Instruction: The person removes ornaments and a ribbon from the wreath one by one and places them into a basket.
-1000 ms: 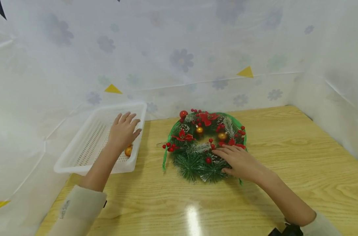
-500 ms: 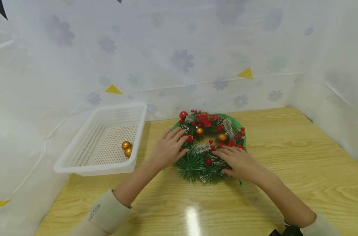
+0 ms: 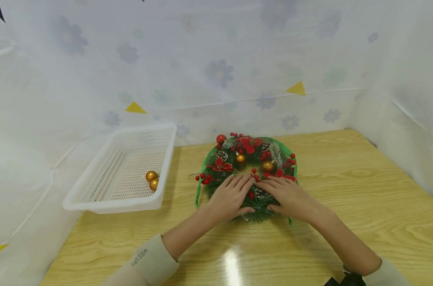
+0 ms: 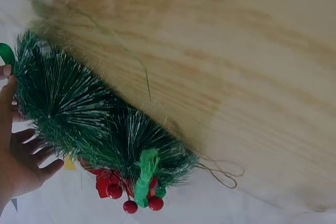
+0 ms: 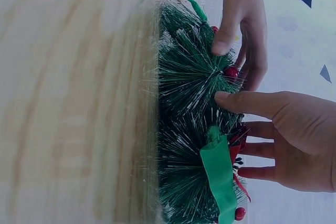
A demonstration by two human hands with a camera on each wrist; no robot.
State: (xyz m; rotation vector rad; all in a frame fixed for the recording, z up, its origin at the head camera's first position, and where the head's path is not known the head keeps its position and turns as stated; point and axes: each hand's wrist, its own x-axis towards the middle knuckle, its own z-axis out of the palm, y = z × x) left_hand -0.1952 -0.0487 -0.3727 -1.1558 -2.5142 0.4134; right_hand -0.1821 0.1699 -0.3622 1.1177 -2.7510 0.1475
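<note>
In the head view a green Christmas wreath with red flowers, red berries, pinecones and gold balls lies on the table. My left hand rests on its near left part, fingers extended over the needles. Beside it, my right hand rests on the near right part, its fingertips close to the left ones. The right wrist view has the right thumb touching the needles, its straight fingers by the decorated side. From the left wrist, the left hand has its fingers spread along the wreath's needles.
A white perforated plastic basket stands on the left of the table, with two gold balls inside. Green ribbon hangs off the wreath. Behind the wooden table runs a white flowered sheet.
My left hand has moved right from over the basket, across the wreath's left side, to its near edge beside the right hand. The right hand and the wreath have stayed in place.
</note>
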